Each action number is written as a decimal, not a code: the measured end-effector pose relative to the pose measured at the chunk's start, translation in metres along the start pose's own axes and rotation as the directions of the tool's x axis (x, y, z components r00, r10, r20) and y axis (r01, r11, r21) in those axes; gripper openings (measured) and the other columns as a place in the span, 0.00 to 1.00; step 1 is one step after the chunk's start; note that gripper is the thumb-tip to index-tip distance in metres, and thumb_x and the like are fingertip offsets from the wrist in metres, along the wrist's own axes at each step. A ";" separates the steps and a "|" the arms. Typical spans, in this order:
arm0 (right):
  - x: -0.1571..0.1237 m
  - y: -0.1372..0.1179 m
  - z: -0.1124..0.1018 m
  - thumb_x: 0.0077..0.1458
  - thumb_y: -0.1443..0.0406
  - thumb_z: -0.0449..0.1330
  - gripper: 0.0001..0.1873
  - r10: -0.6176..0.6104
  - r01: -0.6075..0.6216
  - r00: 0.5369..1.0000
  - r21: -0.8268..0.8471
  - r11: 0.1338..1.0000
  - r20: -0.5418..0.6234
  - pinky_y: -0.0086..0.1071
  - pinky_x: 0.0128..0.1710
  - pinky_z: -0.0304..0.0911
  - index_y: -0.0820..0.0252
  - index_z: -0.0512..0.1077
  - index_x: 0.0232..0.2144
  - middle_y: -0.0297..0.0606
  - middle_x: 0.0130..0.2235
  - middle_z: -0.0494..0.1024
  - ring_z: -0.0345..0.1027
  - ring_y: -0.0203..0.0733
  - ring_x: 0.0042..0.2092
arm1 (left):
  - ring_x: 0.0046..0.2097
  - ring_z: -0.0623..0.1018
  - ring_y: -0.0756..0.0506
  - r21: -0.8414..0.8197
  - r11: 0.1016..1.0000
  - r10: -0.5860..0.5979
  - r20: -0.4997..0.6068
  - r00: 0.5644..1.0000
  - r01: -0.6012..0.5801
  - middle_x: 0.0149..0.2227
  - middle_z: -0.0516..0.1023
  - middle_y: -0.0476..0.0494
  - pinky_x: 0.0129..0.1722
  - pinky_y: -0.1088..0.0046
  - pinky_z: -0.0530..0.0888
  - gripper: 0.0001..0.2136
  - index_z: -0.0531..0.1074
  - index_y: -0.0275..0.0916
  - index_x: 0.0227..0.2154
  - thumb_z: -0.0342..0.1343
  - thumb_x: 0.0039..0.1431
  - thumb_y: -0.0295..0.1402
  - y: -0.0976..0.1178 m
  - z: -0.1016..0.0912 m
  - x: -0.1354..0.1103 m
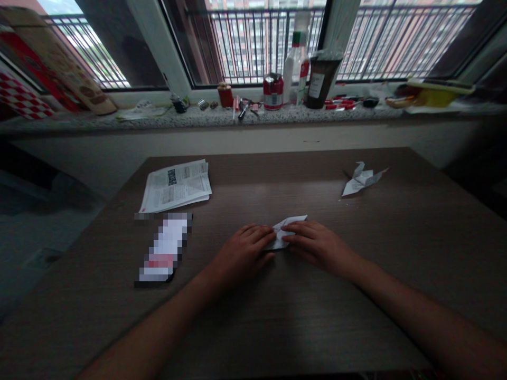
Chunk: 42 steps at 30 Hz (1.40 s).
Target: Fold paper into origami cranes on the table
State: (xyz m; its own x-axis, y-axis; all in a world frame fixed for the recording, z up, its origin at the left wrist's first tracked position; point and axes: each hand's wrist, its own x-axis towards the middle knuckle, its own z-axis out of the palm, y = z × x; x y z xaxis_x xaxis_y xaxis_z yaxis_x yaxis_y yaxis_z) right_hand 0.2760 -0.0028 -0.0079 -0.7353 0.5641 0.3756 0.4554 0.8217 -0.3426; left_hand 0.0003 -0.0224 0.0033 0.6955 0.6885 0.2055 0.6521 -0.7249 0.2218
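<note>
A small piece of folded paper point(282, 237), white with faint print, lies on the brown table between my two hands. My left hand point(247, 248) holds its left side, the fingers bent over it and the thumb at the near edge. From the other side my right hand point(317, 244) presses its fingertips onto the paper's right part. Both sets of fingers cover much of the sheet, so its full shape is hidden. Farther back on the right stands a folded paper crane point(361, 178), apart from my hands.
Folded printed sheets point(178, 184) lie at the table's back left, with a phone point(164, 248), blurred out, nearer me. Behind the table, the stone windowsill point(158, 121) carries a red can point(273, 92), a clear bottle point(292, 74), a dark cup point(319, 79) and small items.
</note>
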 end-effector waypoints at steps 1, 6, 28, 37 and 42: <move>0.000 0.003 0.001 0.69 0.65 0.60 0.18 0.003 -0.003 1.000 -0.007 1.000 0.000 0.53 0.62 0.66 0.52 0.73 0.59 0.43 0.63 0.74 0.66 0.52 0.64 | 0.62 0.73 0.39 -0.003 1.000 0.022 0.006 1.000 -0.022 0.63 0.73 0.39 0.65 0.54 0.67 0.20 0.67 0.40 0.63 0.56 0.72 0.36 -0.001 0.001 0.000; -0.001 0.009 0.003 0.67 0.65 0.61 0.14 0.019 -0.020 0.998 0.025 0.999 0.058 0.50 0.57 0.70 0.53 0.77 0.54 0.43 0.58 0.78 0.73 0.50 0.58 | 0.61 0.73 0.38 0.034 0.996 0.084 -0.016 0.996 -0.083 0.61 0.75 0.39 0.62 0.53 0.69 0.16 0.70 0.39 0.61 0.54 0.73 0.31 -0.005 0.006 0.001; 0.003 0.001 0.003 0.69 0.65 0.60 0.07 0.104 -0.103 0.995 0.077 0.992 -0.009 0.45 0.50 0.70 0.56 0.78 0.44 0.43 0.50 0.81 0.74 0.49 0.51 | 0.51 0.78 0.39 -0.117 0.991 -0.081 -0.120 0.990 0.066 0.51 0.79 0.42 0.51 0.57 0.75 0.05 0.75 0.42 0.46 0.59 0.70 0.34 0.007 0.013 0.009; 0.002 0.001 0.004 0.67 0.64 0.62 0.05 0.117 -0.117 0.993 0.091 0.989 0.011 0.47 0.52 0.67 0.54 0.77 0.44 0.42 0.52 0.78 0.71 0.49 0.53 | 0.52 0.77 0.39 -0.168 0.984 -0.083 -0.141 0.986 0.059 0.50 0.79 0.44 0.52 0.57 0.73 0.04 0.78 0.43 0.43 0.62 0.67 0.30 0.007 0.015 0.011; 0.001 0.001 0.005 0.67 0.64 0.62 0.05 0.121 -0.120 0.993 0.111 0.987 0.003 0.47 0.52 0.68 0.54 0.78 0.43 0.43 0.52 0.78 0.71 0.50 0.53 | 0.53 0.77 0.38 -0.178 0.983 -0.077 -0.129 0.989 0.054 0.51 0.79 0.45 0.52 0.54 0.73 0.04 0.79 0.44 0.42 0.64 0.66 0.32 0.004 0.014 0.010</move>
State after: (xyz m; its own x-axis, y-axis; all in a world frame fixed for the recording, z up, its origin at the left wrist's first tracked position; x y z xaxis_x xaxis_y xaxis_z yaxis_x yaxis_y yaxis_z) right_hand 0.2733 -0.0012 -0.0118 -0.6766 0.6588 0.3288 0.4821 0.7339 -0.4784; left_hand 0.0141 -0.0187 -0.0070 0.5984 0.7393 0.3086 0.6244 -0.6718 0.3986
